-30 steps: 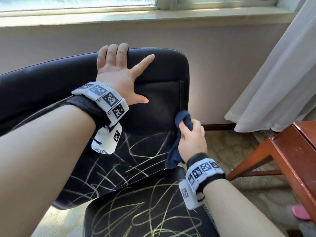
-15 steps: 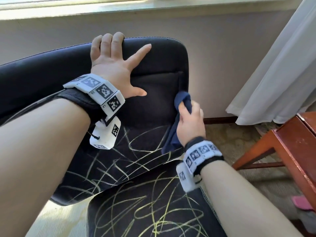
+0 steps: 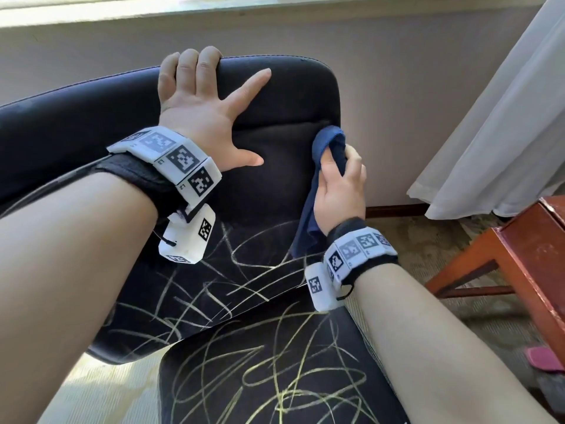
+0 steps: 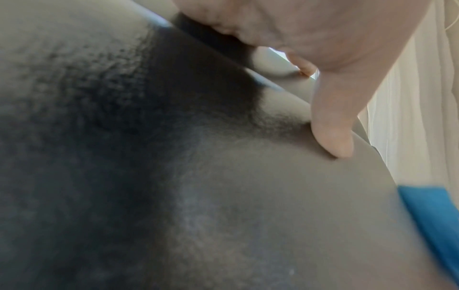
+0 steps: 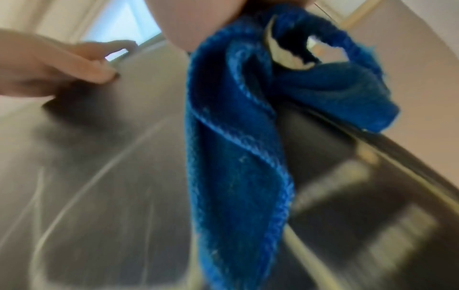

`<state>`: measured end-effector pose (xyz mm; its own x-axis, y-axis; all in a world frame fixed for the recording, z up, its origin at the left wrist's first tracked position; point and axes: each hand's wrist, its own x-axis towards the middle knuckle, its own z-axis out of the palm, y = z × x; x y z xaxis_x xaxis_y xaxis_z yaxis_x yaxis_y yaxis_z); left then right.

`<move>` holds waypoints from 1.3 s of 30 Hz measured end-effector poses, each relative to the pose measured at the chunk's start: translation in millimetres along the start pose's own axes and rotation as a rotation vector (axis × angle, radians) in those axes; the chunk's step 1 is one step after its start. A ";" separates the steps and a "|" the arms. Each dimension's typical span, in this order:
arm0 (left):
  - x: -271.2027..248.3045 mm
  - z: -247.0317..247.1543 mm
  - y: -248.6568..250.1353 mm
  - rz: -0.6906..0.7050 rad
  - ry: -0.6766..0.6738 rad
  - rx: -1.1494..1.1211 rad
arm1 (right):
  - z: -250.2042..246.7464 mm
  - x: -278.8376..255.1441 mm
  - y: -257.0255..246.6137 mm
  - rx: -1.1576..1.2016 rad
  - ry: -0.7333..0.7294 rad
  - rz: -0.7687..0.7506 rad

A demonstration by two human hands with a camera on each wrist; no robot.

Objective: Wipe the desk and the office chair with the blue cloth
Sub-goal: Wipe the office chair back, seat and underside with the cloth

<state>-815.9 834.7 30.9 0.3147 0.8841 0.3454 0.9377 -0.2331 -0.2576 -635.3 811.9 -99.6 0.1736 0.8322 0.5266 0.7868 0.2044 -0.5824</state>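
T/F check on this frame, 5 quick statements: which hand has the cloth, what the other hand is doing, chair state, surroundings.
1. The right hand grips the blue cloth. True.
2. The left hand rests on the office chair backrest, three fingers hooked over its top edge. True.
3. The cloth lies flat on the chair seat. False: it hangs from the right hand's grip beside the backrest's right edge.
4. The chair fabric is plain black all over. False: yellow scribble lines cover the seat and lower backrest.
5. A white curtain hangs to the right of the chair. True.
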 end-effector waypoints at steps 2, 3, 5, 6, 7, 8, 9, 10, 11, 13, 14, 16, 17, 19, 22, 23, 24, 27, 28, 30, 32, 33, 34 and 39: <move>0.7 0.2 -0.3 -0.003 0.001 -0.008 | 12.5 -29.0 14.5 -0.020 -0.028 0.046; 0.7 0.4 -0.1 -0.005 0.007 -0.015 | 16.5 -47.4 23.0 -0.029 -0.044 0.065; 0.4 0.7 0.1 -0.005 0.021 -0.022 | 17.9 -77.0 39.0 -0.035 -0.198 0.168; 0.5 0.7 0.6 -0.005 0.025 -0.020 | 16.6 -85.6 46.4 -0.033 -0.292 0.215; 0.3 0.6 1.0 -0.004 0.024 -0.018 | 14.4 -89.5 52.9 -0.034 -0.338 0.237; 0.4 0.4 1.3 -0.006 0.023 -0.016 | 11.0 -88.3 55.5 -0.033 -0.343 0.239; 0.7 -0.2 1.3 -0.008 0.020 -0.016 | 6.5 -82.2 52.8 -0.027 -0.302 0.227; 0.2 -0.3 1.7 -0.009 0.016 -0.016 | 4.0 -74.1 46.1 -0.008 -0.197 0.180; 0.0 -0.3 2.0 -0.009 0.016 -0.016 | 1.7 -63.6 37.8 0.015 -0.096 0.120; -0.8 -0.4 2.6 -0.005 0.016 -0.015 | 0.4 -39.1 20.5 0.052 0.044 0.012; -1.2 -0.7 2.9 -0.002 0.015 -0.018 | 0.4 -26.8 12.8 0.058 0.068 -0.027; -0.9 -1.5 3.0 0.006 0.015 -0.018 | 3.1 -11.4 3.4 0.060 0.072 -0.042; -1.2 -2.0 2.7 0.010 0.016 -0.016 | 6.4 -12.1 4.6 0.059 0.063 -0.024; -1.8 -1.9 1.6 0.022 0.026 -0.016 | 13.2 -31.4 13.0 0.024 0.025 0.045; -2.8 -0.5 -1.2 0.038 0.048 -0.002 | 18.3 -68.1 29.4 -0.003 -0.115 0.184; -3.7 0.2 -1.8 0.045 0.049 -0.002 | 18.2 -73.6 34.0 0.010 -0.136 0.200; -4.4 1.5 -2.5 0.055 0.051 -0.006 | 16.3 -75.1 35.7 0.032 -0.141 0.206; -14.6 7.5 -10.8 0.106 0.050 -0.029 | 11.8 -65.5 34.4 0.122 -0.127 0.205; -21.6 10.9 -15.5 0.130 0.054 -0.030 | 10.8 -60.0 32.6 0.164 -0.102 0.215; -39.8 17.7 -25.2 0.169 0.076 -0.016 | 10.9 -47.8 27.2 0.239 -0.026 0.221; -59.9 25.2 -32.7 0.192 0.122 -0.016 | 12.6 -36.8 15.4 0.220 0.053 0.150; -69.5 29.9 -36.0 0.211 0.152 -0.020 | 14.9 -33.3 8.2 0.184 0.097 0.089; -78.6 35.1 -39.4 0.231 0.176 -0.019 | 17.4 -31.5 0.5 0.141 0.131 0.035; -121.7 48.2 -64.0 0.159 0.216 -0.028 | 30.1 -37.7 -20.3 -0.032 0.204 -0.035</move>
<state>-921.3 761.5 -38.2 0.4795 0.7295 0.4878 0.8768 -0.3761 -0.2995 -675.7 791.9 -126.2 0.2596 0.7025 0.6627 0.8121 0.2125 -0.5434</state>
